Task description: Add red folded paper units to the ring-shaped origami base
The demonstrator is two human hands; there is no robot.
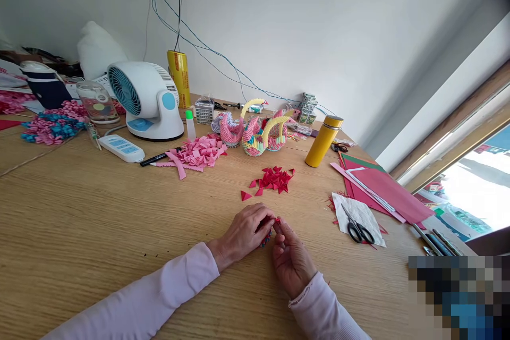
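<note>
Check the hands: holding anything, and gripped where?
Both hands meet on a small folded-paper piece. The left hand covers its top and left side; the right hand pinches a red tip at its upper right. The exact finger contact is hidden.

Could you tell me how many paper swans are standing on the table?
3, clustered at the back of the table: one swan on the left, a middle swan in front, and a third swan to the right. Others may be hidden behind them.
</note>
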